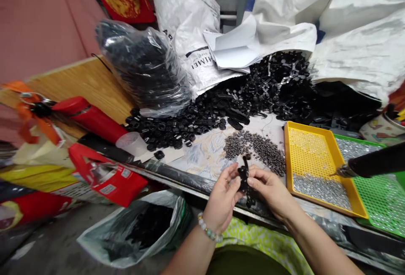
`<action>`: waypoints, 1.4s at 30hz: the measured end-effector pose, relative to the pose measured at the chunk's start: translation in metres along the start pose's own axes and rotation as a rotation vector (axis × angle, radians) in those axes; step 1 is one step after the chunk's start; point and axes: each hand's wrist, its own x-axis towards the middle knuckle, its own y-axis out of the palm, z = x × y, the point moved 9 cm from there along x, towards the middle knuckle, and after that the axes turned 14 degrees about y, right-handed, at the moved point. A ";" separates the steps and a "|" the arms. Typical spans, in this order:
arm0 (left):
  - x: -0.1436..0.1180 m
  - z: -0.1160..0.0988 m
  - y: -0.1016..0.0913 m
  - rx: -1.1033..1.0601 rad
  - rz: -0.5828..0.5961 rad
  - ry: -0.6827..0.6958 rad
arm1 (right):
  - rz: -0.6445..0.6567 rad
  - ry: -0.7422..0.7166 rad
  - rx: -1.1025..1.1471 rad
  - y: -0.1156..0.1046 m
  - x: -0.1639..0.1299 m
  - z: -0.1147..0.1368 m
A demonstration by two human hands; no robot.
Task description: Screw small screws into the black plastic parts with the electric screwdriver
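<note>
Low centre: left hand (221,197) and right hand (268,190) fingers pinching a knobbly black plastic part (244,178), gritty metal screws (262,148) just above.

Soft, even light from above leaves only faint shadows, with glare on the clear plastic bag (144,66) and white sacks (354,22). Edges bow and smear, blurring the red bags (104,178) at left.

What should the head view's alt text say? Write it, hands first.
Left hand and right hand together hold a black plastic part over a table edge; behind lie a heap of black parts, small metal pieces and a yellow tray.
</note>
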 end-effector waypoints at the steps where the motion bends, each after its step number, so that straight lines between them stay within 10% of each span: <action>1: 0.000 -0.001 0.000 0.027 -0.006 0.011 | 0.016 0.025 0.008 0.002 0.000 -0.004; 10: 0.025 -0.053 -0.014 0.900 0.081 0.395 | -0.043 0.064 0.294 -0.011 0.004 -0.022; 17: 0.119 -0.136 -0.029 1.511 -0.018 0.705 | -0.257 -0.104 0.106 -0.049 0.005 -0.025; 23: 0.173 -0.147 -0.008 1.895 0.128 0.711 | -0.277 -0.114 0.065 -0.047 0.009 -0.024; 34: 0.037 -0.078 -0.010 1.918 0.922 0.718 | -0.226 -0.094 0.231 -0.043 0.006 -0.022; 39: 0.039 -0.092 -0.039 1.823 0.264 0.626 | -0.248 -0.067 0.345 -0.046 0.006 -0.026; 42: 0.042 -0.083 -0.038 1.788 0.104 0.545 | -0.240 -0.080 0.335 -0.045 0.004 -0.022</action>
